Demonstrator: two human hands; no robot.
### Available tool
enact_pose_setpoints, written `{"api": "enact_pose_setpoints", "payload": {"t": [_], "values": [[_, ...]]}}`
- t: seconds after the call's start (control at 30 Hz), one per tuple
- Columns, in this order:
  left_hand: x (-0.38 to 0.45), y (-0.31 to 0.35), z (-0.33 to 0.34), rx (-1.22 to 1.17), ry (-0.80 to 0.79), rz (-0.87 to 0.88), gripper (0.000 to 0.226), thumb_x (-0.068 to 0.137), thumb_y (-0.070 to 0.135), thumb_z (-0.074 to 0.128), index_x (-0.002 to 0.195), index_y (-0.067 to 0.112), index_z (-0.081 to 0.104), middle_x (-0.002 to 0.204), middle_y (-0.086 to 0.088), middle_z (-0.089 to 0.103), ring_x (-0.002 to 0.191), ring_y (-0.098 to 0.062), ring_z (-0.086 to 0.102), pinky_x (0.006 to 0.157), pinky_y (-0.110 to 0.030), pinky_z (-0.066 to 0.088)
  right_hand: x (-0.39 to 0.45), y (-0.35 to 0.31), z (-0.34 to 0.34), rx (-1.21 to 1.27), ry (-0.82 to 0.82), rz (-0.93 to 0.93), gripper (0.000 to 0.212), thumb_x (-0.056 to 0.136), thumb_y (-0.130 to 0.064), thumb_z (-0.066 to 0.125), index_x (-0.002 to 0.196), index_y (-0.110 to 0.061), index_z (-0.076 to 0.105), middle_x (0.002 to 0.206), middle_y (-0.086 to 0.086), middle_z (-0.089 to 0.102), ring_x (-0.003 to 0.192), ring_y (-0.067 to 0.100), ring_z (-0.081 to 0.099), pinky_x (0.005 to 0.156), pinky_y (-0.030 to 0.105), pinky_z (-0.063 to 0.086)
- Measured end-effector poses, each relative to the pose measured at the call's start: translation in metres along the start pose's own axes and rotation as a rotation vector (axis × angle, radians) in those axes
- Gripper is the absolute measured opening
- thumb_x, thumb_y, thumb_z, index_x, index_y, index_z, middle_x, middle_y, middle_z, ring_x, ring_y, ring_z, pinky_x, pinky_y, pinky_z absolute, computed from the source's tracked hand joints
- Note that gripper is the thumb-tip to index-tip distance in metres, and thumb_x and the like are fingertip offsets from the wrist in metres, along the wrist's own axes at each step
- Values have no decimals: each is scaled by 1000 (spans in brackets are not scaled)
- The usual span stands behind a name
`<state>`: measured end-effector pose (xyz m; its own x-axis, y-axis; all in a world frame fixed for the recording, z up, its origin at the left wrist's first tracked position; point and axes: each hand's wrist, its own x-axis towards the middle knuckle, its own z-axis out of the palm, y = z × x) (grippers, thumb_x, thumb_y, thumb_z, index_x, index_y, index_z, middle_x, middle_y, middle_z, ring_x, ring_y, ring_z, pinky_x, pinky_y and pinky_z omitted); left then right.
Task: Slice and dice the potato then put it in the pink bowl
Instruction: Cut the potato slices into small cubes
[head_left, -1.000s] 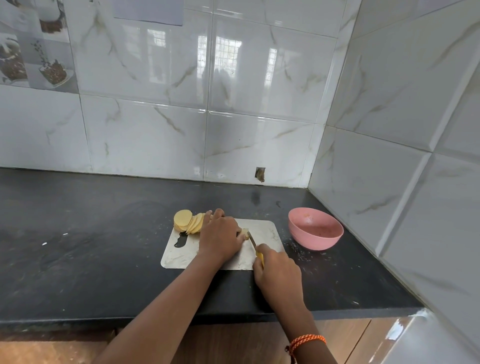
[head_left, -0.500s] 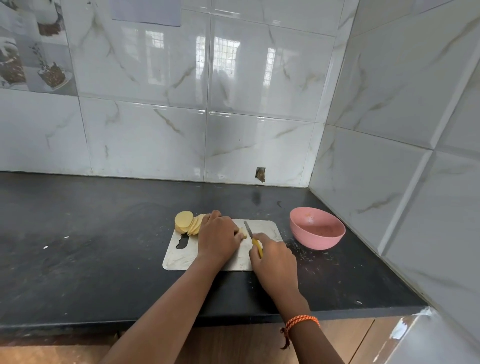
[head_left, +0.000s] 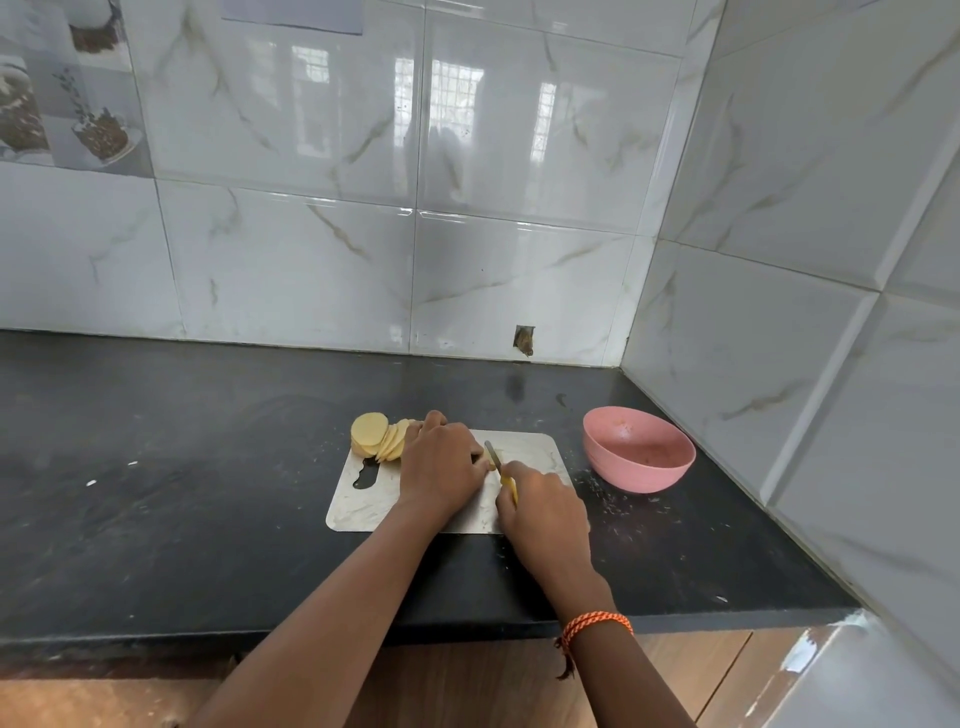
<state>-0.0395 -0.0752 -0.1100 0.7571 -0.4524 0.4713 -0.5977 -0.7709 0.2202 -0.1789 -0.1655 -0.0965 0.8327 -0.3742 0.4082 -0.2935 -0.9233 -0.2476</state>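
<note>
A marbled cutting board (head_left: 535, 451) lies on the black counter. Round potato slices (head_left: 375, 436) lean in a stack at its far left corner. My left hand (head_left: 441, 462) lies curled over a piece of potato in the middle of the board, and the piece is almost fully hidden under it. My right hand (head_left: 540, 506) grips the yellow handle of a small knife (head_left: 496, 460), whose blade points away from me right beside my left fingertips. The pink bowl (head_left: 638, 456) stands to the right of the board, with only small specks inside.
The black counter (head_left: 182, 499) runs left from the board, with a few crumbs on it. Tiled walls close the back and the right side, close behind the bowl. The counter's front edge is near my forearms.
The knife blade has moved forward and closer to my left fingertips, and my right hand has shifted slightly up the board. My left hand stays on the potato.
</note>
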Motion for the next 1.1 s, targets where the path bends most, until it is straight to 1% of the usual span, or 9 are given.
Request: {"api": "enact_pose_setpoints", "payload": {"t": [0.17,0.23,0.33,0.47,0.57,0.73,0.87,1.0,1.1], "values": [[-1,1,1,17,4,-21,32,92,50,55,90,34,83,100,17,74,107,-14,46,97,-35,34,-5,-6,-2,-50,-10,-13,24,104,-30,42,119,-24,60,95,5,66,85,27,63,66,37,40],[-2,2,0,29,15,-24,32,93,50,55,91,34,83,100,16,74,108,-14,47,100,-36,34,-10,-6,-4,-51,-13,-3,22,103,-31,42,115,-24,59,90,4,64,82,27,62,64,37,41],[-3,3,-1,51,18,-28,32,95,49,56,93,31,83,102,15,73,111,-16,48,101,-37,34,-22,-5,-7,-39,-15,-3,21,102,-34,42,115,-28,58,87,1,63,79,23,60,68,37,51],[-5,5,-4,89,27,-32,32,97,45,56,95,26,81,104,13,72,114,-17,49,99,-38,35,-40,-1,-14,-4,-5,10,22,103,-38,42,117,-30,56,90,1,63,84,22,60,73,37,52],[-5,5,-4,76,38,-47,31,97,43,56,95,25,80,101,12,71,113,-17,50,97,-38,36,-44,-1,-17,11,29,26,25,102,-40,44,119,-31,60,92,-1,68,83,19,63,75,38,56],[-6,2,-3,31,42,-56,29,95,46,60,90,27,82,99,13,71,110,-15,49,98,-36,34,-30,-8,-20,91,108,47,31,102,-35,47,129,-32,61,98,3,72,87,24,65,75,38,51],[-5,-1,-2,-9,68,-69,27,91,49,67,81,29,82,91,13,70,104,-14,48,95,-33,33,-10,-11,-10,87,43,42,31,100,-35,46,126,-31,62,94,4,70,88,26,64,74,39,52],[-2,-4,4,-37,60,-98,24,89,43,61,80,29,80,90,15,70,104,-13,45,94,-31,29,-3,-9,-3,54,25,21,31,101,-37,47,127,-32,62,95,4,69,87,26,63,72,38,50],[0,-5,7,-42,51,-104,25,88,42,59,80,29,80,91,16,71,104,-13,45,95,-31,32,-3,-7,-1,43,24,21,30,101,-37,46,125,-32,63,93,3,68,83,24,63,72,39,52]]}}
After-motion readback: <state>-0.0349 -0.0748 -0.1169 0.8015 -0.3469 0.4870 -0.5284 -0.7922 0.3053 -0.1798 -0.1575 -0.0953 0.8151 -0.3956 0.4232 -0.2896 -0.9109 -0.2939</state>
